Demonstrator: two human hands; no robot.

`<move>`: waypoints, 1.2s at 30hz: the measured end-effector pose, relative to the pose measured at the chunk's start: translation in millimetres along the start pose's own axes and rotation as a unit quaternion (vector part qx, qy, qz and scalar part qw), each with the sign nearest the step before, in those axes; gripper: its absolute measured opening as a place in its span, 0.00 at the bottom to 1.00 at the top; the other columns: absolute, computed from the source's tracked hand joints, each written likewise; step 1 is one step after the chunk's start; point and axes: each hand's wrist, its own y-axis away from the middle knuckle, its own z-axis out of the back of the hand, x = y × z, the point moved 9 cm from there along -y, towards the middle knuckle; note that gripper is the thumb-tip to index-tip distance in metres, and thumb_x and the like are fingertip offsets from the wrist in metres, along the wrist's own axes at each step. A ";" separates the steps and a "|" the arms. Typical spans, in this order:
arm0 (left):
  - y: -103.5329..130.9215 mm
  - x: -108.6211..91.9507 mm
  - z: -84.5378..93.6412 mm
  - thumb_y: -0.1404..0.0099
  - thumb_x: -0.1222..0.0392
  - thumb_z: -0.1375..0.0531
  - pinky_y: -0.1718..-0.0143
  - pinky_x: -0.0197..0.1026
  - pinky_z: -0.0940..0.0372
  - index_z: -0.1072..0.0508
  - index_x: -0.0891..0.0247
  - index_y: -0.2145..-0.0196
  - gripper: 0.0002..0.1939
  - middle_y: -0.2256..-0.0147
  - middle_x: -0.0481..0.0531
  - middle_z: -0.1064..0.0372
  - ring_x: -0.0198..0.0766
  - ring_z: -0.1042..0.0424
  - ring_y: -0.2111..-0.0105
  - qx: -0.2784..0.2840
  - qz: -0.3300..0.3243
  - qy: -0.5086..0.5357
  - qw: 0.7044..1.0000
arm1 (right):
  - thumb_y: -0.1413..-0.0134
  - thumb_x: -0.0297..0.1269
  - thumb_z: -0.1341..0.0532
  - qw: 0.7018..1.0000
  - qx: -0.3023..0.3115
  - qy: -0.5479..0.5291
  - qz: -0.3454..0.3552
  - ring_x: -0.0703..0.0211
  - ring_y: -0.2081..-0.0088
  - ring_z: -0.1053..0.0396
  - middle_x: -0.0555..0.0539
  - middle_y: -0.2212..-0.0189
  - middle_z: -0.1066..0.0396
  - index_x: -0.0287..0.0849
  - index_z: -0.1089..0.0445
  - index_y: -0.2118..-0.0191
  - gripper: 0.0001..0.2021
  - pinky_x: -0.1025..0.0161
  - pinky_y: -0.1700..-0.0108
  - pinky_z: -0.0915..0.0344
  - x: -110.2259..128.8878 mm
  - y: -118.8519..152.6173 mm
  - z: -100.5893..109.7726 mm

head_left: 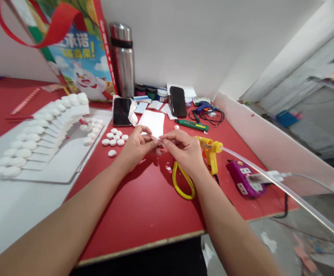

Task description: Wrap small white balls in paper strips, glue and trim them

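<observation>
Above the red table (143, 214), my left hand (136, 149) and my right hand (185, 151) meet at the fingertips. Both pinch, thumb against fingers; whatever lies between them is too small or hidden to name. White paper (153, 119) lies just behind the fingers. Several round white pieces (112, 142) are grouped to the left of my left hand. Beside my right hand rests a yellow glue gun (213, 157) with a long clear glue stick (259, 170) in its back. A yellow loop-shaped handle (176, 186) lies under my right wrist.
At left, rows of white pieces on cards (40, 130) stand on a white board (66, 176). A steel flask (123, 61), a gift bag (83, 65), phones (178, 101), paint jars (162, 94) and a green tool (192, 125) line the back. A purple power socket (243, 176) sits right.
</observation>
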 end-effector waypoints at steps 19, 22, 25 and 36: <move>29.6 8.6 -45.0 0.41 0.63 0.38 0.67 0.42 0.24 0.39 0.62 0.34 0.38 0.73 0.49 0.27 0.28 0.37 0.83 0.209 0.182 0.202 0.939 | 0.54 0.45 0.27 0.958 -0.078 -0.213 -0.175 0.70 0.80 0.47 0.56 0.79 0.36 0.41 0.27 0.67 0.14 0.67 0.79 0.50 -38.9 2.8 -0.4; 30.5 9.7 -45.0 0.41 0.64 0.38 0.65 0.42 0.24 0.39 0.62 0.33 0.38 0.71 0.51 0.25 0.28 0.35 0.82 0.223 0.179 0.197 0.938 | 0.51 0.47 0.29 0.956 -0.077 -0.219 -0.176 0.70 0.82 0.50 0.57 0.82 0.39 0.41 0.27 0.69 0.14 0.67 0.79 0.51 -40.9 3.0 0.4; 32.3 10.6 -46.5 0.41 0.64 0.38 0.66 0.43 0.24 0.39 0.64 0.33 0.39 0.71 0.52 0.25 0.29 0.34 0.81 0.232 0.185 0.194 0.935 | 0.45 0.50 0.32 0.961 -0.083 -0.197 -0.173 0.70 0.82 0.50 0.55 0.83 0.39 0.41 0.29 0.72 0.17 0.66 0.80 0.52 -43.6 2.5 4.4; 29.4 9.0 -42.3 0.43 0.64 0.37 0.67 0.42 0.24 0.34 0.68 0.36 0.36 0.72 0.52 0.25 0.28 0.36 0.83 0.211 0.181 0.197 0.940 | 0.46 0.54 0.33 0.976 -0.054 -0.143 -0.154 0.67 0.80 0.47 0.54 0.82 0.38 0.42 0.30 0.72 0.19 0.66 0.79 0.52 -39.9 -0.2 5.5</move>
